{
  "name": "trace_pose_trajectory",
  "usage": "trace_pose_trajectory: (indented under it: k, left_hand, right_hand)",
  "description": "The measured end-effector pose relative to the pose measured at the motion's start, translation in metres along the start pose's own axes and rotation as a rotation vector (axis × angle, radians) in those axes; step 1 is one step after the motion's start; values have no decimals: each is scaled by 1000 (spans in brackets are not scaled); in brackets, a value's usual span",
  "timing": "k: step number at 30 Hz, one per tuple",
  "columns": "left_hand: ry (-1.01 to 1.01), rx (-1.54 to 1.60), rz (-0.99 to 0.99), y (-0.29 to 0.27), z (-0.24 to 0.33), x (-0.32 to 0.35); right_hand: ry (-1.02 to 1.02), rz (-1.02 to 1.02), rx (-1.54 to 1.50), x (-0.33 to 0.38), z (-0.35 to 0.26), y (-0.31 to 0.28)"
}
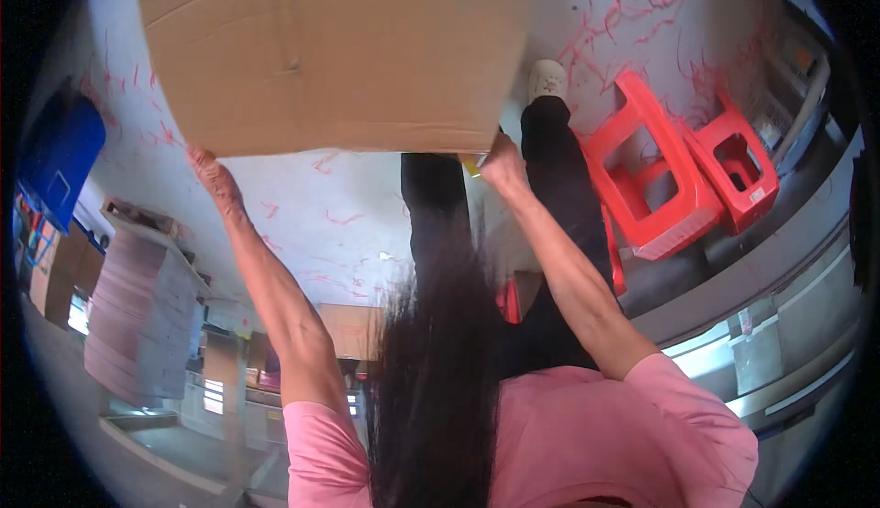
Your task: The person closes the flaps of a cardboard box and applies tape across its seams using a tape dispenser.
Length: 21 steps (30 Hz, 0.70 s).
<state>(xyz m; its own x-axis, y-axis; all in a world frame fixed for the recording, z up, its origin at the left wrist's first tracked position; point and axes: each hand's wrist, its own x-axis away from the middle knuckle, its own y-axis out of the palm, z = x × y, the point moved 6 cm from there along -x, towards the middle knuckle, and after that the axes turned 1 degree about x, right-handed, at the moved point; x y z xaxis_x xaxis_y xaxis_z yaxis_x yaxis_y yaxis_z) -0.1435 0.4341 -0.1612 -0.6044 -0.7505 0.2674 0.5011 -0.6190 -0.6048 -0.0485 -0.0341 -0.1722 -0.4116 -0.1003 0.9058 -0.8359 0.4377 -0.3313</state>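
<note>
Head view: holding brown cardboard (330,59) at upper centre of frame, pinching its lower-left corner in left hand (215,178), curling right hand (504,169) closed on its lower-right corner; showing small yellow bit (472,168) beside right hand, too small to tell. Also showing red stools (683,219) mid-right, blue container (62,160) far left.

Head-worn left fisheye, facing down, close above hair (435,380), toward floor (335,210)
</note>
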Motion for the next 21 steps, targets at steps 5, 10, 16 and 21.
trace_pose_trajectory:
  k: [5,10,16,21]
  left_hand:
    - [-407,788,83,32,-8,16]
    - [-367,1367,312,72,24,7]
    - [-829,896,394,102,-50,48]
    - [-603,970,756,56,-53,93]
  right_hand:
    - [349,68,-268,1,68,-28]
    - [-114,639,-273,79,-16,-187]
    - [-745,784,93,75,-291,-186]
    - [-975,828,634,12,-427,-125]
